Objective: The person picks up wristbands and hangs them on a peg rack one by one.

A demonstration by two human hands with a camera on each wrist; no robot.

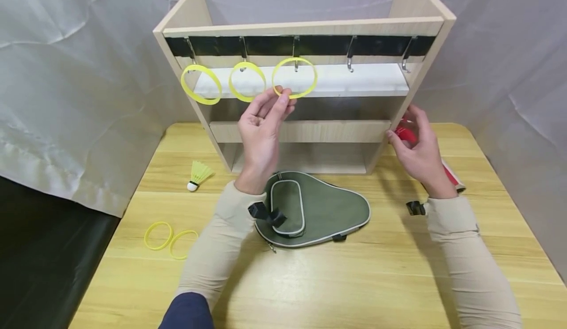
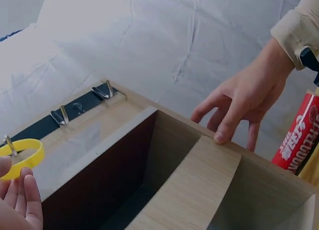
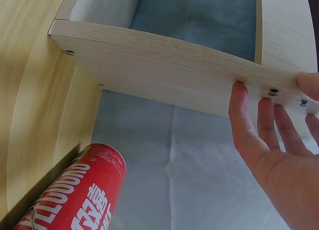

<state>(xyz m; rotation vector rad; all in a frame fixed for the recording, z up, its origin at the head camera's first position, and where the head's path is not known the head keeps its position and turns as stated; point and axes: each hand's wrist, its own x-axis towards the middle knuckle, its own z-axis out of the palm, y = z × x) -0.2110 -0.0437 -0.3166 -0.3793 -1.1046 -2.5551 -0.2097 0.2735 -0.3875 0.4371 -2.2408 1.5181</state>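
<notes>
My left hand [image 1: 261, 132] pinches the lower rim of a yellow ring [image 1: 316, 75] between thumb and fingers. It holds this ring up at the middle metal hook [image 1: 296, 48] of a light wooden shelf [image 1: 305, 26], with the hook's tip showing inside the ring. To its left, two more yellow rings hang, one ring [image 1: 195, 67] at the far left hook and another ring [image 1: 246, 64] at the second. My right hand [image 1: 418, 147] grips the shelf's right side panel [image 3: 149, 70], thumb at the front edge and fingertips against the outer face.
An olive racket case [image 1: 332, 211] lies before the shelf. On the wooden table's left are a yellow shuttlecock [image 1: 198, 174] and two loose yellow rings [image 1: 158, 223]. A red tube [image 3: 94, 185] lies beside the shelf's right side. Two bare hooks [image 1: 350, 53] are on the right.
</notes>
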